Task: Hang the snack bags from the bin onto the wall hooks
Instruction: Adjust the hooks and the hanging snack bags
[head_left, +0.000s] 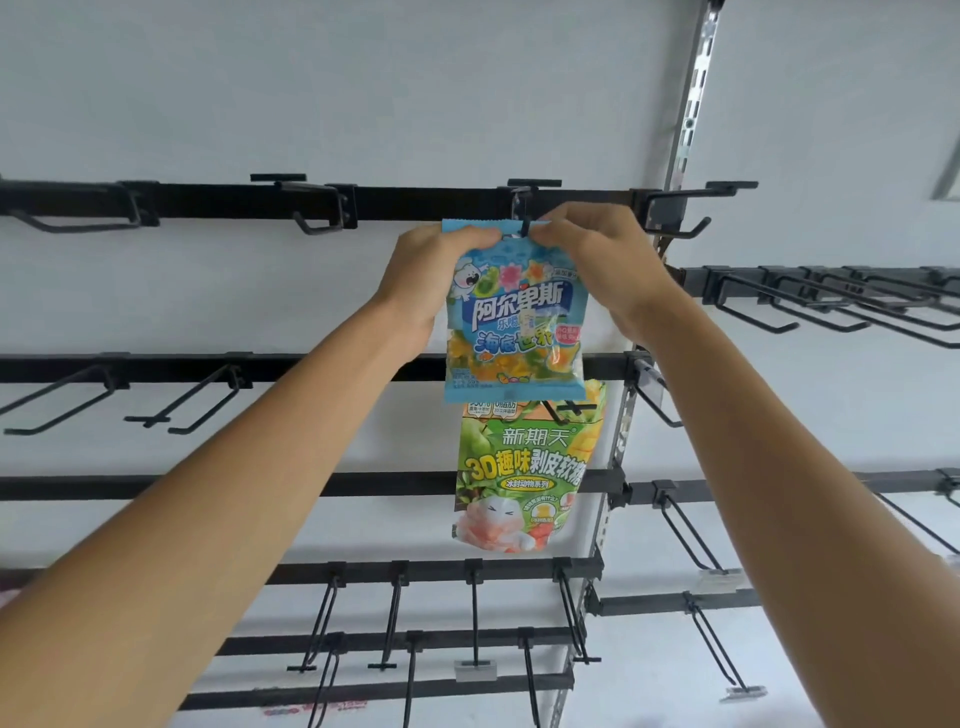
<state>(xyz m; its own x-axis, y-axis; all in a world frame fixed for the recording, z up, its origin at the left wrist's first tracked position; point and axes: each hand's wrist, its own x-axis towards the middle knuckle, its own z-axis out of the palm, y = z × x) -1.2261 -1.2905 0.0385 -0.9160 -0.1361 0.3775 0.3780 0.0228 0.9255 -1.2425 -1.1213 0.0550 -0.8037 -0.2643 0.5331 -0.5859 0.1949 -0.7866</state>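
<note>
We pinch the top seal of the blue snack bag (514, 322) with both hands: left hand (421, 280) at its 10 o'clock corner, right hand (602, 260) at 1 o'clock. The hook (523, 224) appears to poke through at 12 o'clock. We should hold the seal taut and level and slide it straight back (a green bag (524, 478) hangs at 6 o'clock).

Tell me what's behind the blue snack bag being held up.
A green snack bag hangs behind and below the blue snack bag; its top edge is covered.
</note>
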